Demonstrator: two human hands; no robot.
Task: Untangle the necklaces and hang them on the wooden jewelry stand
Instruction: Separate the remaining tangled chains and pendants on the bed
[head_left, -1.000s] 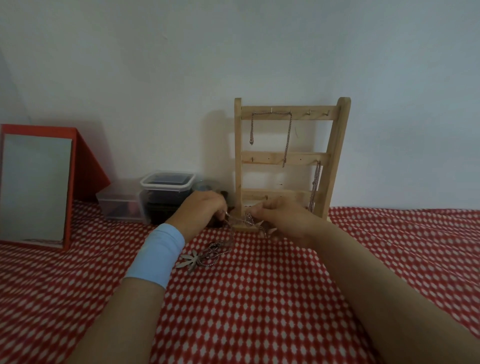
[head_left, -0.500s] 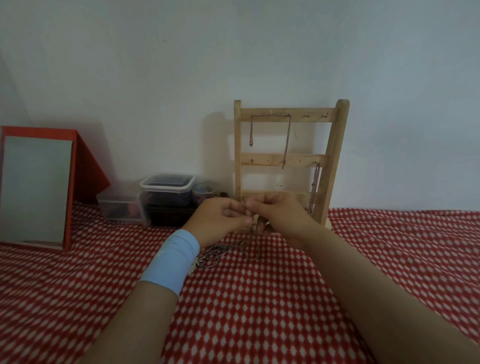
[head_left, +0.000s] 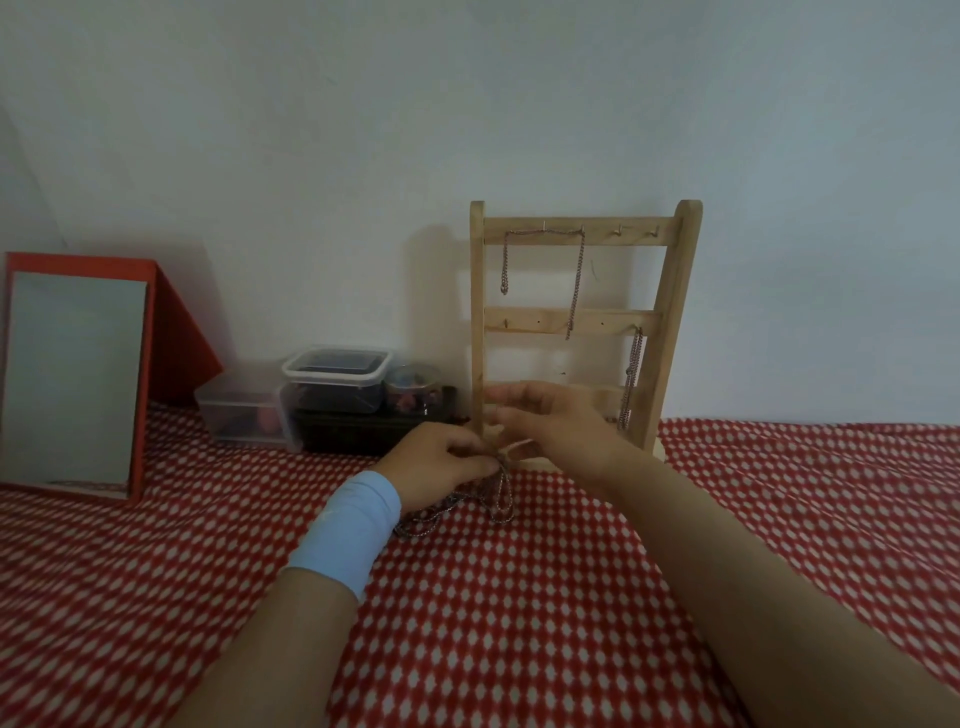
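A wooden jewelry stand (head_left: 670, 322) leans against the wall at the back. One chain (head_left: 574, 283) hangs from hooks on its top bar, another chain (head_left: 631, 384) from the right end of the middle bar. A tangle of silver necklaces (head_left: 467, 506) lies on the red checked cloth just in front of the stand. My left hand (head_left: 439, 470), with a light blue wristband, pinches the tangle's top strands. My right hand (head_left: 558, 426) is blurred beside it, fingers partly spread, thumb and finger at the same strands.
Clear plastic boxes (head_left: 332, 395) and a small round jar (head_left: 413, 389) sit left of the stand by the wall. An orange-framed mirror (head_left: 78, 379) stands at the far left. The red checked cloth (head_left: 519, 623) covers the whole surface.
Both hands have dropped lower toward the cloth. My right hand's fingers have spread and blur with motion. The necklace tangle has bunched under my left hand, and the leaf pendant is hidden.
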